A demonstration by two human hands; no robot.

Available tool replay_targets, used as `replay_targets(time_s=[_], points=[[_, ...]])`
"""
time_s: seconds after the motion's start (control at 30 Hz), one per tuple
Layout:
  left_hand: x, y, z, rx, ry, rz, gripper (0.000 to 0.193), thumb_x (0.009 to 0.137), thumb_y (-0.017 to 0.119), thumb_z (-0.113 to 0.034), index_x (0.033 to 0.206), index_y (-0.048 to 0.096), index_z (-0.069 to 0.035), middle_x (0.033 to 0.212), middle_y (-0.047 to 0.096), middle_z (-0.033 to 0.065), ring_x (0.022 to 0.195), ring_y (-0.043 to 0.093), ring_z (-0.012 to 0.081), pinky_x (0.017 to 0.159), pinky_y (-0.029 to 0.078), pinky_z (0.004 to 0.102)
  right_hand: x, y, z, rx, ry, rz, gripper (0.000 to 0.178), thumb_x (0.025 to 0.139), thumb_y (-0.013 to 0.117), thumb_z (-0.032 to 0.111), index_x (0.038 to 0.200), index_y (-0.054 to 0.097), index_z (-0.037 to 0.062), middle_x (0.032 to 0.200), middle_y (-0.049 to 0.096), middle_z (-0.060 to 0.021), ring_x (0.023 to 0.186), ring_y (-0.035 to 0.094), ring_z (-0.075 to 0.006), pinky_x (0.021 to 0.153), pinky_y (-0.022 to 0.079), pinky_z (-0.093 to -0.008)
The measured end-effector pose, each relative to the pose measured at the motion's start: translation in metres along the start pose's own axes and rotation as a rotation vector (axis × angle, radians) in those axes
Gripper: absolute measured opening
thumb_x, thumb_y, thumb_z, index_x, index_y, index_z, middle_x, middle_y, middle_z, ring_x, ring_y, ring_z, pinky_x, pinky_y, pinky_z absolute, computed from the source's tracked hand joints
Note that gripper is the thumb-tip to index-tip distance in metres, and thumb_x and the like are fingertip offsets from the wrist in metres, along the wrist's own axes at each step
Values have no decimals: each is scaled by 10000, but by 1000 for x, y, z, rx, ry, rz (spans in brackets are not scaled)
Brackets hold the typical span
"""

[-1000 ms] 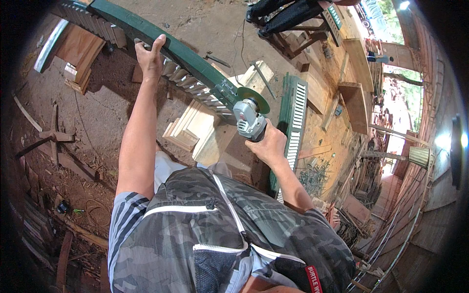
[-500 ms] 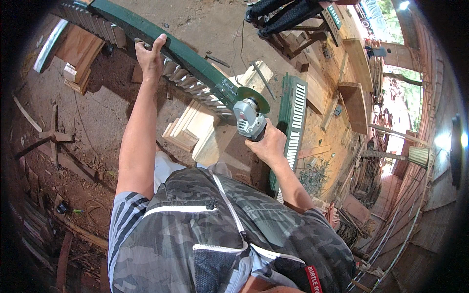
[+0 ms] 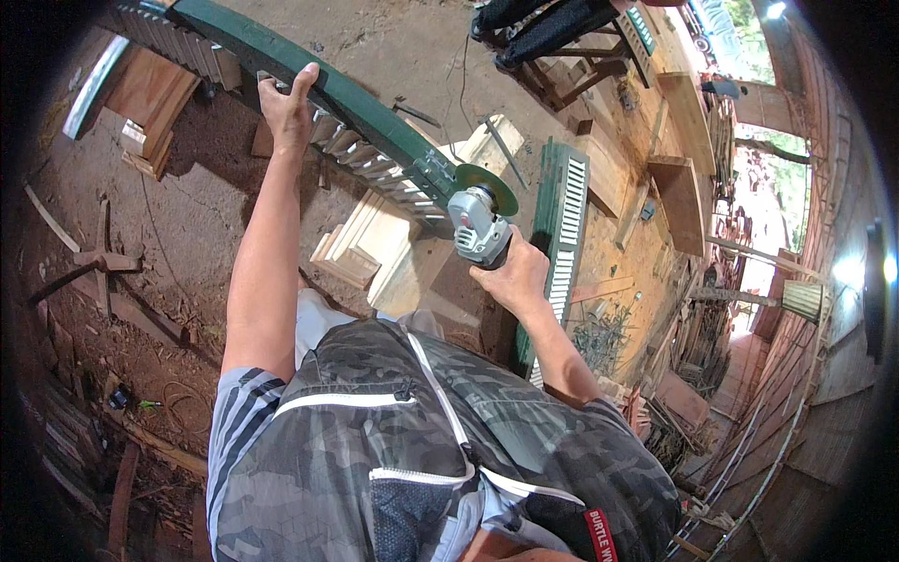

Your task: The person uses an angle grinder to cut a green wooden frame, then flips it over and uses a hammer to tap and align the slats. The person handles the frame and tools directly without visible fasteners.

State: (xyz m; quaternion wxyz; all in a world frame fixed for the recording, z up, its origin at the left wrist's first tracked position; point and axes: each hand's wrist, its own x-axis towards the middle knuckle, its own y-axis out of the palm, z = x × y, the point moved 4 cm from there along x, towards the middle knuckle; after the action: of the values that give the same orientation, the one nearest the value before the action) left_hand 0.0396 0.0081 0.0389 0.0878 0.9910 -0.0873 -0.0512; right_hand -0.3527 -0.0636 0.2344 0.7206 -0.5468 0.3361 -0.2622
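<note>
A long green wooden frame [image 3: 367, 120] with a row of slats along its near side runs from the upper left to the middle. Closed over its near edge is my left hand [image 3: 288, 105], thumb on the green face, fingers partly hidden underneath. My right hand [image 3: 516, 274] wraps round the handle of a grey angle grinder [image 3: 476, 225]. The grinder's round disc [image 3: 494, 191] is beside the right end of the frame; whether it touches the wood I cannot tell. Pale stacked boards [image 3: 370, 242] lie below that end.
A second green slatted frame [image 3: 559, 215] stands to the right of the grinder. Beyond it are large planks [image 3: 676, 201]. At the top, a person in dark trousers [image 3: 552, 30] is by a wooden stand [image 3: 573, 80]. Stacked timber [image 3: 154, 108] sits at left.
My hands, the grinder and the green frame stay almost where they were. In the background at upper right, a distant figure has shifted slightly.
</note>
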Motion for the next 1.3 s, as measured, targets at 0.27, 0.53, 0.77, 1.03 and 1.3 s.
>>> replay_targets(time_s=[0.27, 0.53, 0.77, 1.03, 1.3], points=[[-4, 1, -8, 20, -19, 12, 753, 704, 864, -492, 1128, 570, 56, 1085, 605, 133, 993, 583, 233, 922, 475, 351, 0, 1, -2, 7, -6, -4, 648, 621, 902, 259, 1148, 637, -9, 881, 730, -231, 849, 735, -402, 752, 589, -467], [-4, 1, -8, 73, -30, 6, 761, 693, 868, -513, 1108, 571, 51, 1069, 585, 116, 964, 561, 224, 915, 462, 335, 0, 1, -2, -15, 14, 0, 625, 607, 902, 289, 1114, 643, 32, 895, 737, -199, 856, 740, -375, 769, 586, -434], [-4, 0, -9, 65, -7, 13, 773, 692, 866, -526, 1114, 571, 50, 1062, 580, 120, 967, 555, 225, 914, 461, 337, 0, 0, -1, 3, -18, -20, 632, 621, 892, 268, 1137, 640, 3, 881, 728, -226, 843, 729, -407, 747, 586, -476], [-3, 0, -4, 64, -13, 23, 828, 698, 852, -546, 1161, 549, 69, 1087, 579, 134, 982, 557, 237, 925, 458, 345, -1, 2, -3, 5, -26, -25, 637, 616, 897, 275, 1129, 635, 4, 866, 726, -224, 834, 728, -409, 731, 586, -479], [4, -2, 10, 17, -9, 20, 823, 695, 862, -535, 1165, 552, 65, 1113, 578, 136, 1005, 559, 231, 941, 458, 337, -1, 4, -3, -1, 24, 6, 628, 594, 897, 281, 1121, 643, 54, 904, 737, -196, 869, 731, -386, 774, 581, -448]])
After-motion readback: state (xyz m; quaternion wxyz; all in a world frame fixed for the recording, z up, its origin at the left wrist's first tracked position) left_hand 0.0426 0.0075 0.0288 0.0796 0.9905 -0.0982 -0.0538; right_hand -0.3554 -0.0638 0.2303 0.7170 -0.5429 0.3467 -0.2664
